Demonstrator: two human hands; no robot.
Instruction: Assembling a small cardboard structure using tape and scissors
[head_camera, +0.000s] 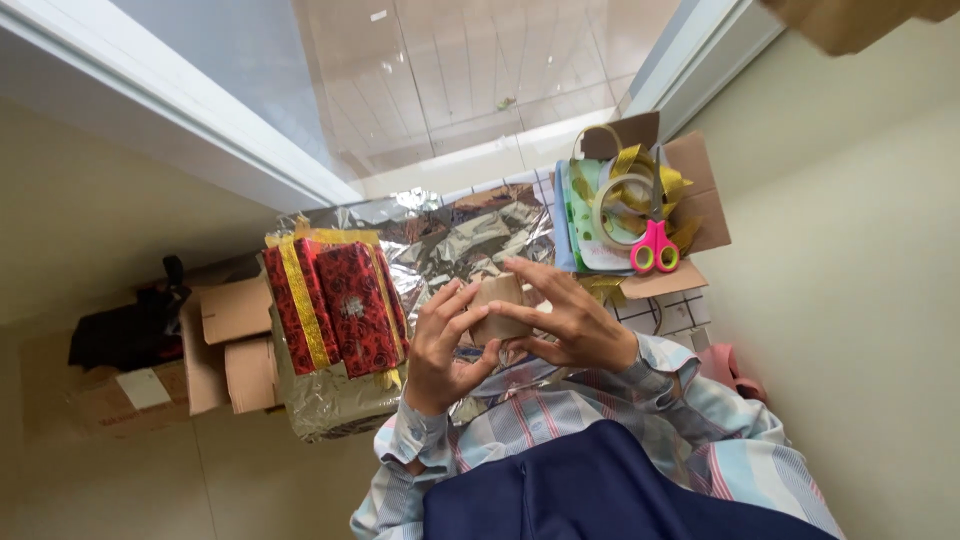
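I hold a small brown cardboard box (497, 308) in both my hands, left hand (445, 345) and right hand (572, 318), over crinkly silver wrapping paper (460, 235). Red wrapped gift boxes (335, 305) sit near my left hand.

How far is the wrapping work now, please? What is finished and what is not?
Done, it seems: two red wrapped boxes with gold ribbon lie on the silver foil sheet. In hand: the left hand and right hand hold a small bare cardboard box above the foil. Left: this box has no wrapping or ribbon; the pink scissors and tape roll lie untouched.
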